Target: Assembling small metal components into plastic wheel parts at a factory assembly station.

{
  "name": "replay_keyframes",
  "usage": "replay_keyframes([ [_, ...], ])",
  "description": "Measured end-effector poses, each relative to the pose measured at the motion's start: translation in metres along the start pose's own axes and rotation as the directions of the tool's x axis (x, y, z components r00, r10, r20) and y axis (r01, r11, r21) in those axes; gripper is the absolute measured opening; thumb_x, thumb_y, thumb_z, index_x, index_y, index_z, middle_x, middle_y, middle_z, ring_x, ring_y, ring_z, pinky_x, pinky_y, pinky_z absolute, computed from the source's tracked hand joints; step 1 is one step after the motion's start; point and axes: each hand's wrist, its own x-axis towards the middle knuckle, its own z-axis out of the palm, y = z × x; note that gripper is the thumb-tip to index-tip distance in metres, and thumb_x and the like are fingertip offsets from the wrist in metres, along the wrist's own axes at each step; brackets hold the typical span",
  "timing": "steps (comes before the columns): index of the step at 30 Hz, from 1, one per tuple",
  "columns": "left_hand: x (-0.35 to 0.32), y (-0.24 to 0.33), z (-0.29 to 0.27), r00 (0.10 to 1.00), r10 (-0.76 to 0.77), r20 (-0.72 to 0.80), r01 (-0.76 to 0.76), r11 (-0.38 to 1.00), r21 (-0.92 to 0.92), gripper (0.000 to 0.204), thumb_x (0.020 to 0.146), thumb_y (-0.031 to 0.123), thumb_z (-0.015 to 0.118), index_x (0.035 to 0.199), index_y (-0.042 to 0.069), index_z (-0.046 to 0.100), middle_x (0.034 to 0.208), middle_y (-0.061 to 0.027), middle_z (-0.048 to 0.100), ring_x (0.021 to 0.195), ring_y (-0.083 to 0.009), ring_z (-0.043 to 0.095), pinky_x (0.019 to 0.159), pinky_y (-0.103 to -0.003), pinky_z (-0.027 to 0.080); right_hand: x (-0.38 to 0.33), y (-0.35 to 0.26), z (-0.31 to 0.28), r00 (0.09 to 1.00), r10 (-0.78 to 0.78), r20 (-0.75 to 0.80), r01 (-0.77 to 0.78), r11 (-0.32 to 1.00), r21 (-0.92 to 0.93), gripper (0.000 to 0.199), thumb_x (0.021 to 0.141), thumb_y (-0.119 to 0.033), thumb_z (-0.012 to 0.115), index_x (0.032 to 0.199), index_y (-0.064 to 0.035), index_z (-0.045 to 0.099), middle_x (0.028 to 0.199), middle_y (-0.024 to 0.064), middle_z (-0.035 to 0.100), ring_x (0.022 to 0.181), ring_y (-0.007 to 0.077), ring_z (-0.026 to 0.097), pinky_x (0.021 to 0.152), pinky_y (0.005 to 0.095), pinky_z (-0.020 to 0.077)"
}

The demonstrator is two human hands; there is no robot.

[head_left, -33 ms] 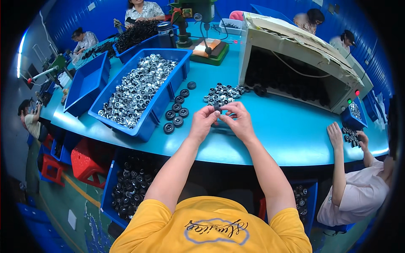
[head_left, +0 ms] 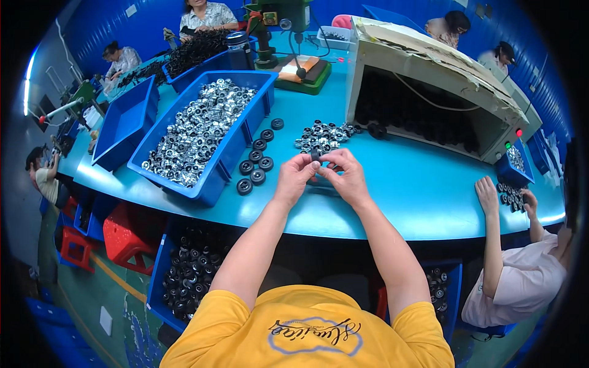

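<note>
1. Black ring [head_left: 316,154] up front, held between both hands just above the teal table [head_left: 399,196], near its front edge!
2. Left hand [head_left: 296,176] comes in from the left, fingers curled and nearly closed, thumb and fingertips pinching the ring.
3. Right hand [head_left: 345,175] meets it from the other side, fingers bent, thumb reaching toward the ring; whether it grips anything else behind those fingers, I cannot tell.
4. Straight beyond the hands, a loose heap of silvery parts [head_left: 322,135] lies on the tabletop, just past the fingertips.
5. Over to the left, black wheels [head_left: 257,177] lie flat in a straggling double row, between the hands and a big blue bin [head_left: 213,189] loaded with shiny metal pieces.
6. Further left, a second blue bin [head_left: 121,130] sits at a slant beside the big one.
7. Back of the table, a green press [head_left: 265,46] stands over its base; to its right, a pale open-fronted box [head_left: 448,64] shelters dark round pieces in shadow.
8. Far right, a co-worker in a pale shirt [head_left: 518,285] has one hand on the table edge and the other at a cluster of dark wheels, beside a small blue bin [head_left: 514,176].
9. Down below, left of the yellow shirt [head_left: 307,334], another bin [head_left: 157,264] brims with black wheels, near a red stool [head_left: 126,236].
</note>
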Motion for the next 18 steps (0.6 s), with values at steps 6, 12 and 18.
replay_keyframes([
  [6,0.0038,-0.007,-0.0044,0.993,-0.054,0.101,0.069,0.986,-0.151,0.023,0.103,0.022,0.069,0.113,0.001,0.068,0.098,-0.0038,0.072,0.082,-0.0116,0.065,0.074,-0.029,0.054,-0.0012,0.0032,-0.0039,0.996,0.086,0.018,-0.087,0.991,0.103,0.017,0.079,-0.006,0.085,0.089,-0.0041,0.071,0.091,0.0034,0.063,0.077,0.0131,0.064,0.07,0.0281,0.0525],
  [12,0.0026,-0.0102,-0.0057,0.992,-0.067,0.107,0.086,0.979,-0.183,0.021,0.104,0.023,0.066,0.111,0.003,0.067,0.097,-0.0033,0.071,0.082,-0.012,0.066,0.075,-0.031,0.055,-0.005,-0.0032,-0.0037,0.989,0.134,0.068,-0.142,0.981,0.13,0.017,0.079,-0.006,0.085,0.085,-0.0034,0.07,0.089,0.0015,0.06,0.075,0.011,0.06,0.067,0.0264,0.0493],
  [18,0.0021,-0.0092,-0.005,0.996,-0.053,0.069,0.062,0.988,-0.141,0.023,0.102,0.026,0.07,0.106,0.004,0.068,0.092,-0.0019,0.07,0.078,-0.011,0.064,0.072,-0.029,0.055,-0.0061,0.0061,-0.0014,0.983,0.166,0.082,-0.182,0.949,0.258,0.018,0.083,-0.012,0.086,0.087,-0.0032,0.07,0.092,0.0,0.062,0.077,0.0081,0.059,0.067,0.0249,0.0486],
])
